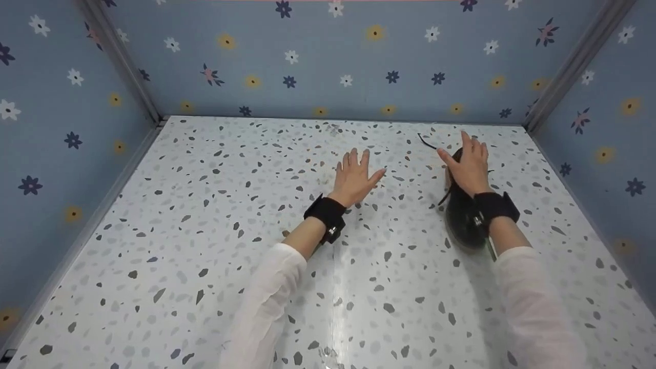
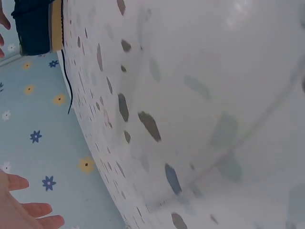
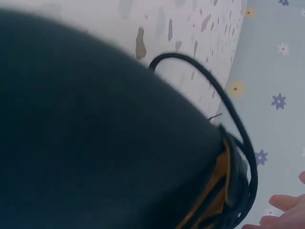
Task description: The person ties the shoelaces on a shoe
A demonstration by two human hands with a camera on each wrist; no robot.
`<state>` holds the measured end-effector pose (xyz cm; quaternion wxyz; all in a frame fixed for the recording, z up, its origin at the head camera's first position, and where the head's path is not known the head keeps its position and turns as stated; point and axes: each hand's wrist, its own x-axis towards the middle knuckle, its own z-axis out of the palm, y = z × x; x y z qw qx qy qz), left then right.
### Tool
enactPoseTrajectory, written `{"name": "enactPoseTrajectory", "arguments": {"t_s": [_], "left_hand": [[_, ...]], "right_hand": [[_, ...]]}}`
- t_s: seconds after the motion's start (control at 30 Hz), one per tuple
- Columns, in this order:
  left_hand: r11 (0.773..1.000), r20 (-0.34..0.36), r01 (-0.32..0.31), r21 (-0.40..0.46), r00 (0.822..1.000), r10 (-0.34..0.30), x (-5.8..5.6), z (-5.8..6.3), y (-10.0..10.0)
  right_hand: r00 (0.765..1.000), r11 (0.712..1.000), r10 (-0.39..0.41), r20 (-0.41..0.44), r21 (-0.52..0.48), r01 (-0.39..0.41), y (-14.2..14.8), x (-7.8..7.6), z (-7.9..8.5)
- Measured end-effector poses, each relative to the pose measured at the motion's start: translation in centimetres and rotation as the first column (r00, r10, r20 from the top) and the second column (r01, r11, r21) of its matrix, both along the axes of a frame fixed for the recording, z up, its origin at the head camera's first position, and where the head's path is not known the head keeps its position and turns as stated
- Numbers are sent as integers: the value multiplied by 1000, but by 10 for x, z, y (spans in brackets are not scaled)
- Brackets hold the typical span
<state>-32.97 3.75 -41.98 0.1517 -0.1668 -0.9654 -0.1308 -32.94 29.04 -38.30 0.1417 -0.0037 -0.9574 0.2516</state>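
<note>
A dark lace-up shoe (image 1: 461, 220) lies on the right side of the speckled white surface, its toe towards me. Over its far part is my right hand (image 1: 471, 166), fingers extended and thumb spread; whether it touches the shoe I cannot tell. A black shoelace (image 1: 427, 142) trails from the shoe to the far left. The right wrist view shows the shoe's dark upper (image 3: 95, 124) very close, with a looped lace (image 3: 209, 76) and an orange-brown inside. My left hand (image 1: 353, 179) is over the middle of the surface, fingers spread, holding nothing, apart from the shoe.
Blue flowered panels enclose the speckled surface (image 1: 205, 246): a back wall (image 1: 328, 97), a left wall (image 1: 46, 164) and a right wall (image 1: 610, 138). Grey posts stand at the back corners. Each wrist wears a black strap (image 1: 325, 210) with a camera.
</note>
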Motion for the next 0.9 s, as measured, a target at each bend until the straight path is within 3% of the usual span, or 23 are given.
{"name": "enactPoseTrajectory", "arguments": {"t_s": [0.3,0.53,0.77,0.9], "left_hand": [[990,99,131,55,986,-136,12,-2,29],[961,199,236,145,944,-262,21,-5,53],[952,225,280,126,926,-303,30,-9,83],[939,260,311,144,904,-340,35,-13,98]], "right_hand": [[999,998,-27,19,-54,28,25,4,-3],[993,987,-28,116,-153,46,36,5,-12],[983,980,-50,177,-181,82,42,5,-15],[979,980,-35,199,-185,73,44,5,-17]]}}
